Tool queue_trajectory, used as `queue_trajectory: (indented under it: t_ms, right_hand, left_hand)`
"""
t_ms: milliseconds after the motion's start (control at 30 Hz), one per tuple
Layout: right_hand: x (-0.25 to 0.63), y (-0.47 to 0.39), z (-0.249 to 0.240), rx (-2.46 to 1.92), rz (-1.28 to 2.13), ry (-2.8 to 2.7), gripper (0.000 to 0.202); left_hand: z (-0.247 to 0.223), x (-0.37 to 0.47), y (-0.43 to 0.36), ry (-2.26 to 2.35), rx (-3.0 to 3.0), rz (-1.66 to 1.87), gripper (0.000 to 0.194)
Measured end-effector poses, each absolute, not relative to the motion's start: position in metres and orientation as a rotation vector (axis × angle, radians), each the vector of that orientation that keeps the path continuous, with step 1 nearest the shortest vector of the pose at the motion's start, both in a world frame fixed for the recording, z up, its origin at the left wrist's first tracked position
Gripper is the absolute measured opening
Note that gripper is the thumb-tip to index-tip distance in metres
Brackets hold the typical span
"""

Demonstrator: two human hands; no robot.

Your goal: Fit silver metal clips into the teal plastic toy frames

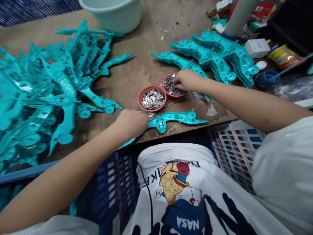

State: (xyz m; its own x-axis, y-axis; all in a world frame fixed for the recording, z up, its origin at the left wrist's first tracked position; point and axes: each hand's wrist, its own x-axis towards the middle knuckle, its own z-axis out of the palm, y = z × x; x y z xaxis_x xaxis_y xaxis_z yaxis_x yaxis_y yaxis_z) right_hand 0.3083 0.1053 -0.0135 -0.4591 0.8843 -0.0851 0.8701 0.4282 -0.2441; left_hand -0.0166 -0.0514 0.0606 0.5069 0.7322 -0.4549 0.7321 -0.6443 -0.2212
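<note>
My left hand (133,123) is closed around the left part of a teal plastic part (171,118), a long curved piece lying along the table's front edge. My right hand (186,81) has its fingertips down in a small red basket (170,93) of dark little metal pieces; whether it pinches any is hidden. Beside it, nearer my left hand, a second red basket (141,101) holds shiny silver metal bits (153,100). A thin metal tool (174,102) lies by the baskets.
A large heap of teal parts (66,85) covers the left of the table, and several stacked ones (215,58) lie at the right. A pale basin (114,16) stands at the back. A grey pole (241,18), white box (257,48) and snack packet (285,56) are far right.
</note>
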Motion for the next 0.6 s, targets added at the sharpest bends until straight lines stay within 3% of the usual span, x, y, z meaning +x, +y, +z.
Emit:
queue_trajectory:
  t_ms: [67,167,367,600]
  right_hand:
    - [0.308,0.110,-0.018,-1.576,0.451,-2.590,0.031]
    - [0.313,0.111,-0.018,-1.585,0.464,-2.594,0.024]
    - [0.320,0.106,-0.008,-1.647,0.512,-2.652,0.034]
    - [0.314,0.102,-0.001,-1.682,0.507,-2.686,0.034]
  left_hand:
    - [0.061,-0.018,-0.037,-1.268,-2.791,0.621,0.032]
    - [0.050,-0.012,-0.014,-1.253,-2.868,0.352,0.028]
    - [0.006,-0.014,0.019,-1.263,-2.904,0.502,0.039]
    - [-0.025,-0.022,0.040,-1.394,-2.981,0.215,0.030]
